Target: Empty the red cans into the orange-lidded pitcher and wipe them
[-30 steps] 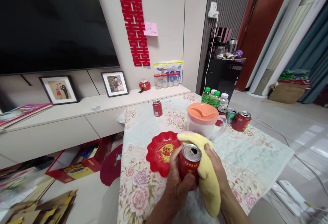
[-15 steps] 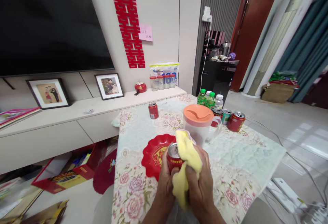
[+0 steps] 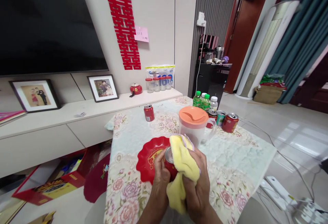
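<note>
My left hand (image 3: 161, 174) is closed around a red drink can (image 3: 169, 166), held tilted above the table. A yellow cloth (image 3: 183, 159) is bunched in my right hand (image 3: 200, 179) and lies against the can's right side and part of its top. Just behind and left of the can is a red scalloped plate (image 3: 146, 159) with gold print. Beyond my right hand stands a clear plastic pitcher (image 3: 191, 130) with an orange lid (image 3: 194, 115). The cloth hides much of the can and some of my right fingers.
Another red can (image 3: 149, 112) stands at the table's far left. Behind the pitcher are several bottles (image 3: 205, 101), a green can (image 3: 220, 117) and a large red can (image 3: 230, 122). A flowered cloth (image 3: 133, 193) covers the table. The white cabinet (image 3: 99, 109) runs along the wall.
The view has shifted slightly, so the scene sits a little further left. The cloth now covers more of the can's top; both hands keep their hold.
</note>
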Tool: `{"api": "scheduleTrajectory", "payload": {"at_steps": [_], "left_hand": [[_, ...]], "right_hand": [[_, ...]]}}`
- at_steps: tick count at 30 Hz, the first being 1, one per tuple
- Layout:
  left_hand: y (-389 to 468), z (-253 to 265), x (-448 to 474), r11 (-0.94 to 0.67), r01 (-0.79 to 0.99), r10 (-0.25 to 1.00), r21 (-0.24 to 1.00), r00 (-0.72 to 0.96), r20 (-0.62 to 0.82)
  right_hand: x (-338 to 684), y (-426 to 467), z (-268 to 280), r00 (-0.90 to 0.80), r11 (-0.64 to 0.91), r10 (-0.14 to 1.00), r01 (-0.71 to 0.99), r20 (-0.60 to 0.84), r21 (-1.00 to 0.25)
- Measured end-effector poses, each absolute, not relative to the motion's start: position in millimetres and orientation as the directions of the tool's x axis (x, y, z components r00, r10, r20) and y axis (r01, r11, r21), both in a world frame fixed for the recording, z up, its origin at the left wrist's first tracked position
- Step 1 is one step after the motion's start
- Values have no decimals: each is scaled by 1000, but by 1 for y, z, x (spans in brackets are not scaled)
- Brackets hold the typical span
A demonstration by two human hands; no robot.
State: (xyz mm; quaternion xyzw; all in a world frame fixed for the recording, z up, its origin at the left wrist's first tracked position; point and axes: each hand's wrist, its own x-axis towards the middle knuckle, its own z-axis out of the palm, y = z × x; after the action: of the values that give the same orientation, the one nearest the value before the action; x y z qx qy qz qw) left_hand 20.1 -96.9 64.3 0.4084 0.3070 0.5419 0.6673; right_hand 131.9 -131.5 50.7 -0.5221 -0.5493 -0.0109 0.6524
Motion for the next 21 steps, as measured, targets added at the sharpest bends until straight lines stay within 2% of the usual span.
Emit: {"api": "scheduleTrajectory", "payload": {"at_steps": [2,5,8,10,12,15,18,21], "left_hand": [[-98,66,26,33,-484,971,875,223,87],[-99,62,31,-31,-493,958,870,232,166],[-100,51,32,-107,-490,925,865,269,267],[-101,42,31,-160,-472,897,867,296,327],[-101,36,31,-191,-453,884,871,306,354],[-99,30,28,-155,-410,908,899,299,293],[-96,28,24,-69,-378,932,923,306,195],[-90,26,22,-33,-404,931,914,321,176]], "right_hand": [[133,-131,53,489,464,595,438,637,-770],[134,-129,60,604,411,713,53,357,-910],[139,-125,72,571,304,816,-294,89,-906],[143,-123,79,555,258,832,-387,0,-885],[146,-123,80,573,245,819,-390,-26,-888],[146,-125,67,608,269,792,-273,51,-924],[141,-127,47,638,316,738,-38,220,-948],[135,-128,34,638,371,626,262,448,-891]]}}
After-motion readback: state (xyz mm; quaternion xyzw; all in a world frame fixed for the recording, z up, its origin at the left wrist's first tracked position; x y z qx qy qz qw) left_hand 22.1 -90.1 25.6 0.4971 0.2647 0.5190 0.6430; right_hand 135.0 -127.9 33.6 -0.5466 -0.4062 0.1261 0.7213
